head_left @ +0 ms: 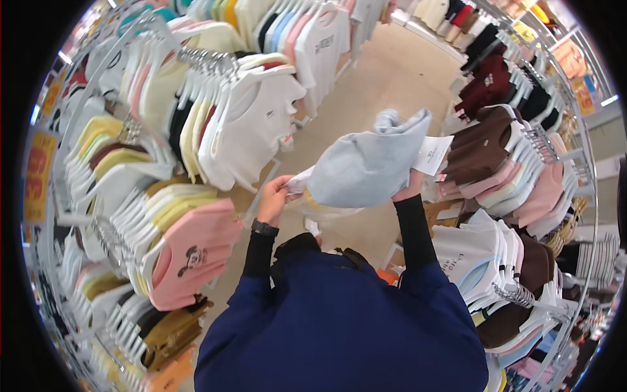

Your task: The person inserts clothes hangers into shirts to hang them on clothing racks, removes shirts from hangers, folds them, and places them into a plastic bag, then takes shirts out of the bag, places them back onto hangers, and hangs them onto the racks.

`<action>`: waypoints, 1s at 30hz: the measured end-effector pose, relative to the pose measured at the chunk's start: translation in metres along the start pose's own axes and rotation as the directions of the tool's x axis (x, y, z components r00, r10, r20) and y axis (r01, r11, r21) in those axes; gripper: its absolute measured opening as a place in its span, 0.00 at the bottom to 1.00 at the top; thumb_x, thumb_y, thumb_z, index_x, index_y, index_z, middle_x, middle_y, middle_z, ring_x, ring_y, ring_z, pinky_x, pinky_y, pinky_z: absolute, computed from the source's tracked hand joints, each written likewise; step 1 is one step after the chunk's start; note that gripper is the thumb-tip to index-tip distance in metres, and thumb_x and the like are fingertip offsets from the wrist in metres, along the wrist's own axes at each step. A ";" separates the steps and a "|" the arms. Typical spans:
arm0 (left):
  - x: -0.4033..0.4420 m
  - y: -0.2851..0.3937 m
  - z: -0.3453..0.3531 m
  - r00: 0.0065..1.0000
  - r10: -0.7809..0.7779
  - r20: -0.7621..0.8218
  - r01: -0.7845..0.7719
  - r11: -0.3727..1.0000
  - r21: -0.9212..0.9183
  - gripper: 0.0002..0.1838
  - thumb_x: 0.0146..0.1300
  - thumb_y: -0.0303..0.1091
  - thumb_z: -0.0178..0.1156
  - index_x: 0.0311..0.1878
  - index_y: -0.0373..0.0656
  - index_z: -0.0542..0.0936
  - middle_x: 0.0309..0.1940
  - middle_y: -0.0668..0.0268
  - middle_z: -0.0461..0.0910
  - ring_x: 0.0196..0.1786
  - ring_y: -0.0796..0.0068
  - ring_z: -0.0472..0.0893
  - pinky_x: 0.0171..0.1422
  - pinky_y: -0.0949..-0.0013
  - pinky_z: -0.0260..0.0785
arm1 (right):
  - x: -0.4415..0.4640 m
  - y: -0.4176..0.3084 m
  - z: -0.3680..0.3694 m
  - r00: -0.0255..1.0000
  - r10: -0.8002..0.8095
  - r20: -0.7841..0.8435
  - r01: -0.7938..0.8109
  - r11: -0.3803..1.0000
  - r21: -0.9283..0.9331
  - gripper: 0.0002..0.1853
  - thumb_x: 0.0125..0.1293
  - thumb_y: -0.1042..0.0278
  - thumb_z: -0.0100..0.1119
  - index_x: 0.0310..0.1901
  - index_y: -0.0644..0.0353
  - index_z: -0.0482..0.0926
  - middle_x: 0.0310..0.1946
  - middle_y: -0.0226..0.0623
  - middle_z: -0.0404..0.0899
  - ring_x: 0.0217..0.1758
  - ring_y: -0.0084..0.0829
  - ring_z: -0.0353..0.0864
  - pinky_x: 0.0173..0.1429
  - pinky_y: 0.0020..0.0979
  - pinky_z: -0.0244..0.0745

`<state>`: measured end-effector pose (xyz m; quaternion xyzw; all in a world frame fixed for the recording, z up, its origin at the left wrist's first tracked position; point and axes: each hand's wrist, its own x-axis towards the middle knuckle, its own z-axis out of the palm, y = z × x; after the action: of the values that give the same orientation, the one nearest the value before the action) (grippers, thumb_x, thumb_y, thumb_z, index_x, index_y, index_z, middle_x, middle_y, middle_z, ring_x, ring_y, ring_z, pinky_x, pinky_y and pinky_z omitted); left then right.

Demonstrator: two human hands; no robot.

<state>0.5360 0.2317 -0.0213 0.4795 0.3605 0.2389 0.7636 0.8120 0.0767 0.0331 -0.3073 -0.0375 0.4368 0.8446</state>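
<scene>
A light blue-grey garment [366, 163], bunched and folded so that its kind is unclear, hangs between my two hands over the aisle. My left hand [273, 201] is closed, pinching a pale end at the garment's left side. On the right, my right hand [409, 185] grips the garment's edge, its fingers partly hidden by the cloth. A white card tag [432, 155] with small dark print sticks out beside the right hand. Below the garment shows a whitish, see-through plastic bag [326, 212], partly covered.
Racks of hanging shirts line both sides. White shirts [251, 124] and a pink shirt with a mouse print [196, 258] are at left. Brown shirts [477, 150] and pale grey shirts [467, 251] hang close at right. Tiled floor [398, 72] runs between them.
</scene>
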 end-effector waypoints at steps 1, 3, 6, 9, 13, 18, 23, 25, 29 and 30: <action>0.009 0.006 0.002 1.000 -0.008 -0.019 0.008 1.000 -0.001 0.15 0.64 0.16 0.43 0.47 0.31 0.79 0.43 0.60 0.82 0.47 0.70 0.83 0.55 0.64 0.79 | 0.014 -0.002 -0.001 0.998 0.050 -0.040 -0.049 0.998 0.026 0.26 0.73 0.46 0.44 0.63 0.56 0.71 0.61 0.37 0.75 0.63 0.39 0.74 0.67 0.43 0.70; 0.033 0.007 -0.005 1.000 -0.029 0.008 0.029 0.999 -0.017 0.14 0.62 0.16 0.44 0.43 0.32 0.80 0.40 0.61 0.82 0.46 0.71 0.83 0.53 0.65 0.80 | 0.033 -0.005 -0.002 0.994 0.097 -0.040 -0.095 0.994 0.056 0.25 0.74 0.46 0.43 0.62 0.53 0.71 0.63 0.37 0.74 0.65 0.39 0.73 0.68 0.43 0.69; 0.055 0.024 -0.005 0.997 -0.074 0.001 0.073 0.994 -0.076 0.13 0.59 0.19 0.45 0.37 0.33 0.80 0.29 0.68 0.78 0.33 0.79 0.78 0.40 0.75 0.72 | 0.056 -0.006 -0.026 0.956 0.094 0.279 -0.168 0.952 0.254 0.22 0.74 0.47 0.45 0.59 0.53 0.73 0.61 0.35 0.75 0.63 0.37 0.75 0.66 0.41 0.71; 0.080 0.027 -0.022 0.999 -0.032 0.036 0.036 0.995 -0.090 0.14 0.58 0.21 0.43 0.36 0.34 0.80 0.22 0.73 0.71 0.25 0.83 0.69 0.31 0.79 0.60 | 0.057 -0.022 0.025 0.991 -0.135 -0.009 0.130 0.967 -0.217 0.19 0.66 0.59 0.51 0.55 0.56 0.74 0.56 0.36 0.77 0.59 0.33 0.76 0.62 0.39 0.73; 0.091 0.045 -0.030 0.996 0.028 0.090 -0.017 0.993 -0.119 0.13 0.63 0.30 0.44 0.37 0.36 0.79 0.17 0.77 0.62 0.21 0.85 0.59 0.26 0.78 0.48 | 0.080 -0.022 0.075 0.969 -0.238 -0.071 0.224 0.961 -0.163 0.23 0.56 0.68 0.51 0.54 0.63 0.74 0.52 0.38 0.77 0.55 0.32 0.77 0.59 0.34 0.73; 0.085 0.078 0.012 0.985 0.036 0.171 0.015 0.958 -0.287 0.23 0.71 0.52 0.49 0.45 0.38 0.78 0.19 0.78 0.61 0.20 0.89 0.56 0.24 0.78 0.45 | 0.108 0.024 0.083 0.817 -0.576 0.034 0.484 0.652 -0.584 0.20 0.58 0.72 0.47 0.54 0.64 0.73 0.52 0.36 0.77 0.55 0.34 0.77 0.61 0.32 0.68; 0.090 0.107 0.067 0.984 0.178 -0.017 -0.179 0.978 -0.111 0.22 0.71 0.57 0.51 0.47 0.46 0.75 0.29 0.79 0.70 0.21 0.90 0.57 0.23 0.80 0.45 | 0.127 0.049 0.116 0.482 -0.313 0.818 0.858 -0.019 -0.513 0.24 0.42 0.78 0.55 0.47 0.62 0.77 0.53 0.46 0.77 0.54 0.46 0.76 0.60 0.42 0.71; 0.104 0.112 0.063 0.986 0.092 -0.141 -0.110 0.986 -0.125 0.19 0.71 0.55 0.53 0.45 0.48 0.75 0.29 0.80 0.71 0.21 0.91 0.57 0.23 0.80 0.45 | 0.135 0.057 0.119 0.434 -0.138 0.890 0.900 0.023 -0.435 0.24 0.40 0.79 0.58 0.45 0.60 0.78 0.55 0.47 0.76 0.54 0.48 0.76 0.59 0.45 0.71; 0.133 0.101 0.060 0.918 0.046 -0.394 -0.184 0.928 -0.323 0.11 0.69 0.45 0.56 0.42 0.50 0.79 0.26 0.80 0.71 0.19 0.90 0.59 0.22 0.79 0.46 | 0.162 0.049 0.121 0.505 0.077 0.859 0.804 0.319 -0.501 0.25 0.44 0.79 0.61 0.50 0.61 0.75 0.62 0.46 0.71 0.60 0.48 0.74 0.64 0.43 0.69; 0.141 0.091 0.056 0.893 0.057 -0.446 -0.240 0.899 -0.365 0.09 0.69 0.44 0.55 0.41 0.51 0.79 0.26 0.80 0.72 0.19 0.90 0.60 0.22 0.79 0.46 | 0.170 0.046 0.118 0.550 0.052 0.833 0.751 0.406 -0.521 0.25 0.46 0.79 0.60 0.51 0.61 0.74 0.63 0.45 0.71 0.61 0.46 0.73 0.65 0.42 0.69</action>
<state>0.6660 0.3392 0.0315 0.2713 0.4208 0.4667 0.7291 0.8446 0.2836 0.0682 -0.4505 -0.6608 0.2253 0.5565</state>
